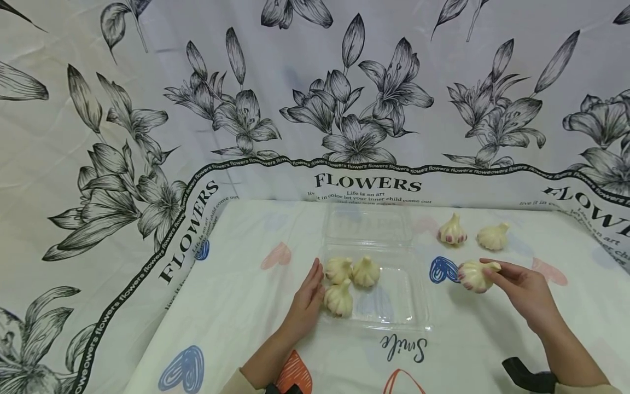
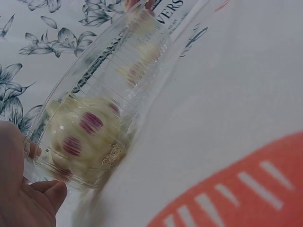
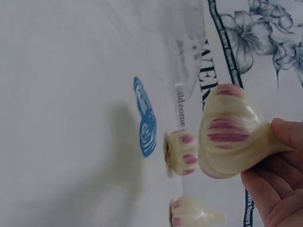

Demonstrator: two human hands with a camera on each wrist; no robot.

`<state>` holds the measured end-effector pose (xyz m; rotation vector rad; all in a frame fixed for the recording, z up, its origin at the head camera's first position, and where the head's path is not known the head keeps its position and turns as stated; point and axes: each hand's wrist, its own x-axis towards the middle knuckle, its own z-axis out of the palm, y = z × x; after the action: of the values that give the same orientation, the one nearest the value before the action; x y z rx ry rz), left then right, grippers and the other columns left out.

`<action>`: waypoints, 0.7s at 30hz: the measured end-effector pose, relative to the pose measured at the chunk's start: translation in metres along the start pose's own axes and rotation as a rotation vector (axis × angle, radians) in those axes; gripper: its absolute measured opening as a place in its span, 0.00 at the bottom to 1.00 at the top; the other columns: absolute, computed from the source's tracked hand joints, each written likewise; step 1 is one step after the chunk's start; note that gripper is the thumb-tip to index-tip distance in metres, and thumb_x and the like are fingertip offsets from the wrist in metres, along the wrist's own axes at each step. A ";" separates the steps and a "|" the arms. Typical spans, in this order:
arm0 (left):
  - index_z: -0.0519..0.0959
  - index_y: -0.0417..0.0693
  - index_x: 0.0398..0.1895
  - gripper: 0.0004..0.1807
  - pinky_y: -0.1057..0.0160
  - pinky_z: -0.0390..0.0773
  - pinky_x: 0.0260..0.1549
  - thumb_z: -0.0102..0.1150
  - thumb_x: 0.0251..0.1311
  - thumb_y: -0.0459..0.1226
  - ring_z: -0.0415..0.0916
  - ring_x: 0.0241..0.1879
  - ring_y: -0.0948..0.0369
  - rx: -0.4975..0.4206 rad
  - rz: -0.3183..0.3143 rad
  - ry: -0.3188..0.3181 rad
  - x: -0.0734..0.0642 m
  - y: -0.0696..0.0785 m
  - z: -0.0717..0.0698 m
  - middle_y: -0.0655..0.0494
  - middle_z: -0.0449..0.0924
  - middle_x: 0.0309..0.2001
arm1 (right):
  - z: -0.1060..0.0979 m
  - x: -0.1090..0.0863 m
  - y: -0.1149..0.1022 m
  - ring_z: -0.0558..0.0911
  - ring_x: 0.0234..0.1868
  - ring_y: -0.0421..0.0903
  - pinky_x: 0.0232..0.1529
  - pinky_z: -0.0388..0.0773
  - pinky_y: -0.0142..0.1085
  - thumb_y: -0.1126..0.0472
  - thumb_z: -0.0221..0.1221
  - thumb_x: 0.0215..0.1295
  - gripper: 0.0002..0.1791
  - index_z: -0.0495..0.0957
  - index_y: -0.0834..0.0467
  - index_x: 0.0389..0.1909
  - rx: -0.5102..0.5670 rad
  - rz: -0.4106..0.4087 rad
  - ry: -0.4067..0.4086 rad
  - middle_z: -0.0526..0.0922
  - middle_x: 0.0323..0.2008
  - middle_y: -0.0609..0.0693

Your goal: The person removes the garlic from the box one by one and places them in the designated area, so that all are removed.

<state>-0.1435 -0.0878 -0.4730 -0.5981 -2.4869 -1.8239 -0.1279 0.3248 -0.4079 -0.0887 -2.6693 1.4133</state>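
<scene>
My right hand pinches a garlic bulb by its stem, above the table to the right of a clear plastic box. Purple streaks mark this bulb in the right wrist view. My left hand rests along the box's left side, fingers straight and together. In the left wrist view its thumb lies at the box's near corner. Inside the box, at its left, sit three garlic bulbs: a front one, a back left one and a back right one.
Two more garlic bulbs lie at the back right, one purple-streaked and one paler. The box's lid is folded back towards the flower-printed backdrop. A white cloth with coloured hearts covers the table.
</scene>
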 end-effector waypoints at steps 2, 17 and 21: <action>0.49 0.31 0.69 0.27 0.51 0.52 0.66 0.39 0.70 0.30 0.49 0.71 0.49 -0.005 -0.003 0.001 0.000 0.000 0.000 0.43 0.40 0.74 | -0.002 0.003 0.008 0.68 0.36 0.10 0.31 0.68 0.11 0.53 0.56 0.65 0.26 0.74 0.72 0.53 -0.086 0.005 0.047 0.75 0.32 0.18; 0.49 0.31 0.69 0.27 0.52 0.53 0.65 0.39 0.70 0.30 0.50 0.70 0.49 -0.007 -0.005 0.004 0.001 -0.001 -0.001 0.43 0.40 0.74 | -0.043 0.042 0.063 0.73 0.58 0.62 0.31 0.76 0.34 0.41 0.49 0.66 0.34 0.70 0.67 0.59 -0.326 0.265 0.198 0.76 0.53 0.64; 0.50 0.31 0.69 0.27 0.53 0.53 0.65 0.39 0.70 0.30 0.50 0.71 0.50 -0.013 -0.013 0.006 0.001 -0.001 0.000 0.44 0.40 0.74 | -0.053 0.049 0.053 0.80 0.42 0.44 0.23 0.66 0.19 0.45 0.48 0.67 0.32 0.68 0.68 0.60 -0.335 0.312 0.222 0.72 0.56 0.67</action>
<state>-0.1446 -0.0879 -0.4735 -0.5779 -2.4827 -1.8452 -0.1693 0.4028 -0.4181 -0.6763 -2.7542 0.9339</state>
